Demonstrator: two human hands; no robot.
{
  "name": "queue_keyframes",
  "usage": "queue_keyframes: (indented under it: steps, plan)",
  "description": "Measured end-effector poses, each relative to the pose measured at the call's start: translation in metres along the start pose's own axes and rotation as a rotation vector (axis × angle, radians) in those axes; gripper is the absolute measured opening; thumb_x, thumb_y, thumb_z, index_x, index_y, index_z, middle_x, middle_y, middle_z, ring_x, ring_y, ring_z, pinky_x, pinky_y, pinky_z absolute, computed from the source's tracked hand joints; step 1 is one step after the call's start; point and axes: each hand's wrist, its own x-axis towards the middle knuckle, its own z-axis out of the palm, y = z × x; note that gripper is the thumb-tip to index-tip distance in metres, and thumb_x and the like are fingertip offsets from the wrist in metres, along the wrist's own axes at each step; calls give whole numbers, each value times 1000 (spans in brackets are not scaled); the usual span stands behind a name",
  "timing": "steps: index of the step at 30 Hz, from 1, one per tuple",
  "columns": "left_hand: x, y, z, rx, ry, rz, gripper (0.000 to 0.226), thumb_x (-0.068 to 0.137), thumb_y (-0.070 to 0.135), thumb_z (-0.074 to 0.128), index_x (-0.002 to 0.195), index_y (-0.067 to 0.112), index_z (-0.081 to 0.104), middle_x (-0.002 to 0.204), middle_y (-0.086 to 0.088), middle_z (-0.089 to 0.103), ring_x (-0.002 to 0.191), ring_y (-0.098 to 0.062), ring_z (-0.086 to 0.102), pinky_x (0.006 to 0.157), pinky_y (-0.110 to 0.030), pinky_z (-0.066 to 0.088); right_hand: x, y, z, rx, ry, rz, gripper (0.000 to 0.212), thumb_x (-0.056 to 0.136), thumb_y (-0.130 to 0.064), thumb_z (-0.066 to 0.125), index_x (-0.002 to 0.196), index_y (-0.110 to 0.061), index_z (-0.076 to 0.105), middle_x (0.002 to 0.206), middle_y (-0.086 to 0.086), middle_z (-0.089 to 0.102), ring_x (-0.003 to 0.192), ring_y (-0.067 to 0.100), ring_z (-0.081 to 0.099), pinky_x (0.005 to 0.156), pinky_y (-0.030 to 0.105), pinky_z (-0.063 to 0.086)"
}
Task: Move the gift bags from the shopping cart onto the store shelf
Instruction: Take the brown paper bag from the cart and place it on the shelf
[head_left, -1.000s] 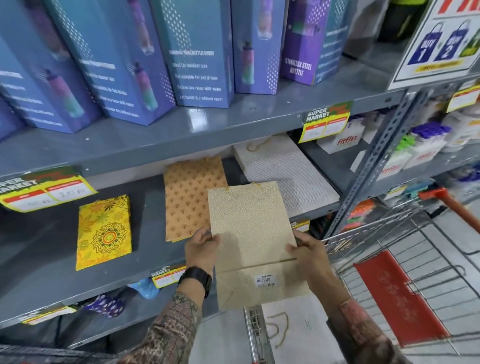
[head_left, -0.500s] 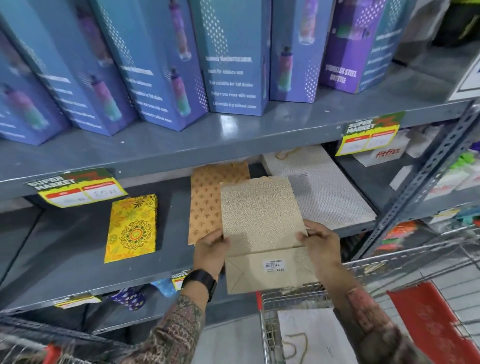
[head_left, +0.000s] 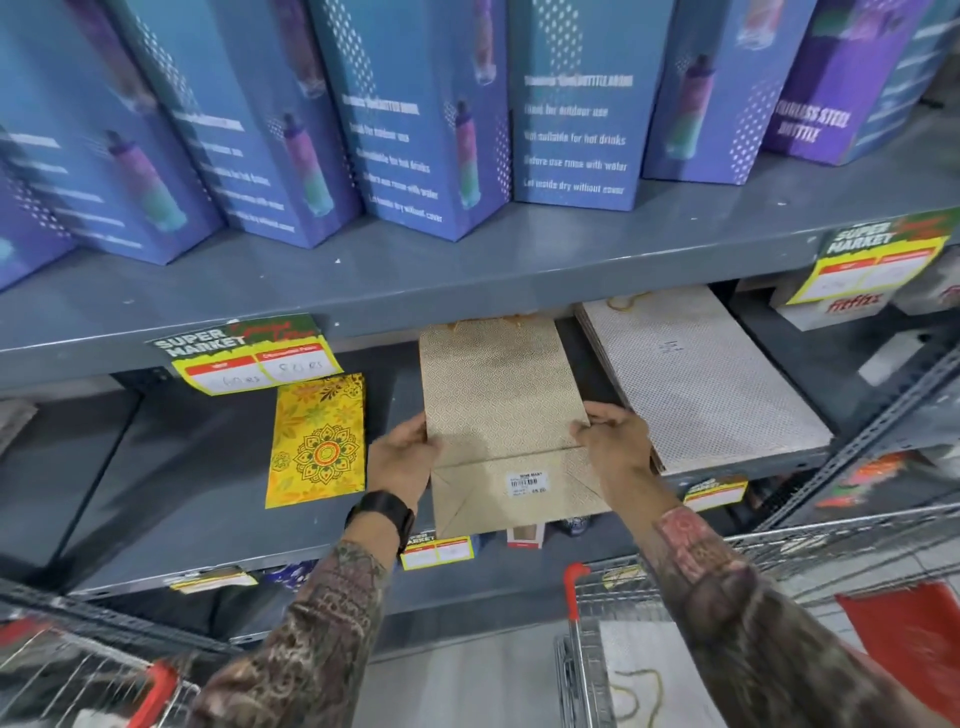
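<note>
Left hand (head_left: 402, 457) and right hand (head_left: 615, 441) pinch opposite edges of a flat beige gift bag (head_left: 501, 400) lying partly on the grey shelf (head_left: 208, 493), between a yellow bag (head_left: 319, 439) and a white stack (head_left: 696, 374).

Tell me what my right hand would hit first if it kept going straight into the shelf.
Probably the white dotted gift bags stacked beside the right hand; its fingers point inward and slightly left, though, and depth is unclear.

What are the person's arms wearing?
Both arms have long sleeves with a busy swirly pattern in brown, tan and dark tones; the right sleeve shows reddish patches near the cuff. The left wrist wears a black watch. The left hand and right hand are bare.
</note>
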Motion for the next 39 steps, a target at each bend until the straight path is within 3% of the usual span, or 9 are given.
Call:
queue_keyframes:
  steps: [3, 8, 12, 19, 25, 28, 31, 35, 39]
  plan:
    - [-15, 9, -6, -88, -14, 40, 47, 82, -14, 65, 126, 3, 66, 114, -12, 72, 91, -24, 69, 97, -42, 53, -20, -2, -3, -245, -30, -135, 23, 85, -16, 74, 108, -19, 75, 99, 2, 78, 102, 28, 74, 85, 37, 59]
    - [-52, 24, 2, -127, -108, 169, 45, 76, -14, 69, 112, 13, 76, 102, -7, 79, 98, -28, 73, 94, -50, 56, -75, -19, -18, -645, 43, -554, 52, 90, -44, 67, 137, -22, 61, 136, 5, 62, 125, 25, 57, 102, 45, 50]
    - [-96, 29, 33, -69, -226, 290, 40, 79, -6, 72, 104, 25, 76, 84, 14, 79, 80, -2, 72, 78, -24, 58, -114, -46, -29, -245, -194, -387, 37, 93, -52, 60, 120, -29, 74, 104, -9, 78, 91, -2, 69, 88, 30, 52]
    - [-148, 9, 75, 99, -561, 350, 49, 86, -9, 46, 118, 18, 71, 121, 4, 74, 117, -7, 67, 107, -31, 49, -121, -54, -67, 130, -131, -210, 27, 92, -38, 68, 74, -17, 69, 71, 1, 67, 79, 19, 64, 83, 36, 47]
    - [-154, 2, 67, 90, -512, 365, 56, 84, -23, 39, 109, 15, 72, 114, 15, 75, 114, 6, 64, 100, -14, 48, -117, -38, -91, 179, -87, -89, 20, 101, -27, 58, 95, -14, 73, 106, 3, 73, 113, 20, 61, 102, 34, 44]
    - [-142, -2, 51, 161, -267, 343, 55, 88, -16, 41, 103, 28, 70, 117, 18, 72, 92, 12, 65, 79, -5, 50, -112, -33, -96, 220, -66, -16, 15, 100, -23, 60, 86, -22, 64, 113, -3, 65, 123, 17, 49, 115, 39, 29]
    - [-113, -16, 29, 324, -92, 233, 39, 96, 7, 50, 128, 27, 61, 132, 10, 61, 104, -8, 63, 91, -22, 51, -99, -17, -98, 234, -58, 72, 15, 97, -28, 65, 106, -16, 67, 123, 0, 64, 129, 22, 50, 121, 49, 28]
    - [-87, -32, 7, 255, -206, -32, 30, 96, 15, 58, 125, 16, 67, 130, -4, 67, 108, -17, 61, 103, -34, 48, -86, 1, -97, 155, -49, 149, 38, 95, -38, 65, 123, -13, 65, 130, 5, 64, 125, 28, 54, 116, 56, 35]
    - [-73, -41, -8, 153, -203, -210, 31, 93, 4, 61, 123, 2, 68, 110, -13, 73, 82, -18, 69, 78, -26, 57, -84, 17, -91, 149, -71, 191, 39, 91, -38, 70, 122, -13, 65, 124, 4, 66, 119, 29, 56, 112, 54, 37]
